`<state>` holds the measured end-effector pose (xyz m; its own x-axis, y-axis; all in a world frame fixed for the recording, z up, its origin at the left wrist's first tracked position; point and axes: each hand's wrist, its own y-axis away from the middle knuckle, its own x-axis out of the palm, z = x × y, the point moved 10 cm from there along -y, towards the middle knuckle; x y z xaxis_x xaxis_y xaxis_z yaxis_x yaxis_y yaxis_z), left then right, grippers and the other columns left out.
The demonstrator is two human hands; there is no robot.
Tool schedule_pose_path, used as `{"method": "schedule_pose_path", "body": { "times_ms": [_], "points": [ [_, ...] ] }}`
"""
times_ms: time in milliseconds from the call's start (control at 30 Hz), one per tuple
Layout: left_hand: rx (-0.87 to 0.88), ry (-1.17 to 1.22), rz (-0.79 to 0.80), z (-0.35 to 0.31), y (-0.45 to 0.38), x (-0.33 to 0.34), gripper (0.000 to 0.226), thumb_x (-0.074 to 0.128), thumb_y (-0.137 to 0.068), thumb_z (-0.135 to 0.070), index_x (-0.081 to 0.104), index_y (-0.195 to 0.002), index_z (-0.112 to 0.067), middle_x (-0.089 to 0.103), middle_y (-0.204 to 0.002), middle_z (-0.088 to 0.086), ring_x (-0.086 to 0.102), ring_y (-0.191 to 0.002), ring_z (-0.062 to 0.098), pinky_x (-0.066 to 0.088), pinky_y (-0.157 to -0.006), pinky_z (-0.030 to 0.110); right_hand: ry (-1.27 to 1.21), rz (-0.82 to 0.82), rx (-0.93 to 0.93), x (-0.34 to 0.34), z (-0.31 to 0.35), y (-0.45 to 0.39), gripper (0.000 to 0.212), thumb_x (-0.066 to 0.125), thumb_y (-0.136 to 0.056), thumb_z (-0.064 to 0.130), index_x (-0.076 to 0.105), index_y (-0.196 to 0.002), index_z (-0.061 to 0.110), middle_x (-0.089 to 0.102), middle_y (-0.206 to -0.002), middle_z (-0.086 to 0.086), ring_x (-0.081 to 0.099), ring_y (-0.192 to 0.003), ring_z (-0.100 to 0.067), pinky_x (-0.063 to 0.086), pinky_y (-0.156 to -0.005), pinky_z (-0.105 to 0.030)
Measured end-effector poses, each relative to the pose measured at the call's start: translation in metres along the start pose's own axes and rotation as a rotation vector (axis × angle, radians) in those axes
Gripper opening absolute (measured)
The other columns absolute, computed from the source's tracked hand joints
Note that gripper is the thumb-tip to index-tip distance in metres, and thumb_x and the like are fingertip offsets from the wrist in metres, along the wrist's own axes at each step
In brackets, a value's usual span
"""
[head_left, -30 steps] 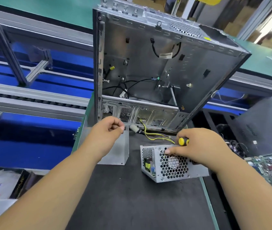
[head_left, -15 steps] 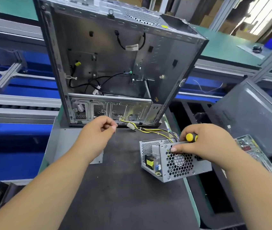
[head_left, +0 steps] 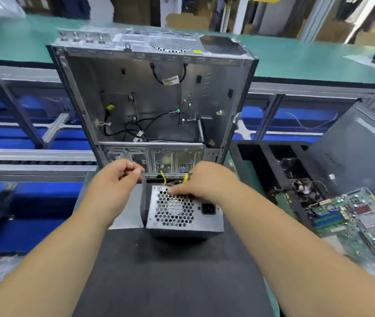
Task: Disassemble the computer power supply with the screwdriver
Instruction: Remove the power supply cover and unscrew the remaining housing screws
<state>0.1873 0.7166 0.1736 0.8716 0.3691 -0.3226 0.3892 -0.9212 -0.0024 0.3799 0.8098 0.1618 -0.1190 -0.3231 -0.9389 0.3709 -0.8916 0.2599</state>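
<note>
Power supply [head_left: 183, 211] under right hand [head_left: 207, 183], which grips it plus screwdriver [head_left: 186, 176]; left hand [head_left: 116, 181] beside, curled, holding nothing.

A black work mat [head_left: 170, 282] covered the near bench. An opened grey computer case [head_left: 150, 97] stood upright at its far edge. Behind it ran a green-topped bench [head_left: 307, 62] on grey metal framing, with blue bins [head_left: 22, 131] beneath. Cardboard boxes [head_left: 182, 21] were stacked farther back, under bright daylight at upper right. A green circuit board [head_left: 353, 223] lay to the right, beside a dark panel [head_left: 360, 145].
</note>
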Motion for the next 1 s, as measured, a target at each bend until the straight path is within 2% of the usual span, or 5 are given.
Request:
{"method": "schedule_pose_path", "body": {
  "times_ms": [267,433,633,833,1000],
  "points": [
    [0.026,-0.062,0.021,-0.036,0.012,0.035,0.016,0.059,-0.095,-0.02,0.067,-0.083,-0.028,0.068,-0.088,-0.002,0.061,-0.087,0.015,0.049,-0.075,0.023,-0.073,0.276,-0.186,-0.01,0.0,-0.009,0.046,0.069,-0.086,0.053,0.063,-0.099,0.009,0.064,-0.089,-0.004,0.055,-0.076,-0.019,0.039,-0.061,-0.029],
    [0.054,-0.123,0.086,-0.052,0.02,0.074,0.012,0.064,-0.092,-0.022,0.068,-0.085,-0.03,0.07,-0.091,0.0,0.061,-0.082,0.014,0.045,-0.068,0.018,-0.386,0.097,-0.249,-0.041,-0.023,0.006,0.021,0.074,-0.087,0.031,0.074,-0.105,0.021,0.073,-0.103,0.002,0.067,-0.099,-0.017,0.053,-0.094,-0.038],
    [-0.041,0.073,0.095,-0.061,0.023,0.114,0.01,0.069,-0.087,-0.014,0.064,-0.091,-0.021,0.072,-0.074,-0.005,0.063,-0.074,0.011,0.048,-0.077,0.032,-0.699,-0.072,-0.424,-0.068,-0.044,0.04,0.016,0.084,-0.078,0.018,0.076,-0.092,0.021,0.073,-0.09,0.009,0.068,-0.09,-0.007,0.056,-0.086,-0.028],
    [-0.097,0.171,0.136,-0.063,0.03,0.147,0.011,0.07,-0.086,-0.004,0.062,-0.093,-0.007,0.071,-0.068,0.002,0.066,-0.06,0.006,0.047,-0.053,0.015,-0.749,-0.19,-0.442,-0.065,-0.075,0.056,0.011,0.085,-0.076,0.015,0.077,-0.083,0.02,0.073,-0.081,0.008,0.065,-0.078,-0.005,0.053,-0.075,-0.021],
    [-0.041,0.105,0.233,-0.072,0.027,0.154,0.004,0.067,-0.091,-0.008,0.063,-0.089,-0.009,0.076,-0.077,0.005,0.072,-0.07,0.01,0.053,-0.061,0.018,-0.793,-0.228,-0.448,-0.069,-0.085,0.057,0.01,0.085,-0.075,0.014,0.076,-0.078,0.019,0.071,-0.074,0.008,0.063,-0.072,0.0,0.05,-0.068,-0.014]
  ]
}}
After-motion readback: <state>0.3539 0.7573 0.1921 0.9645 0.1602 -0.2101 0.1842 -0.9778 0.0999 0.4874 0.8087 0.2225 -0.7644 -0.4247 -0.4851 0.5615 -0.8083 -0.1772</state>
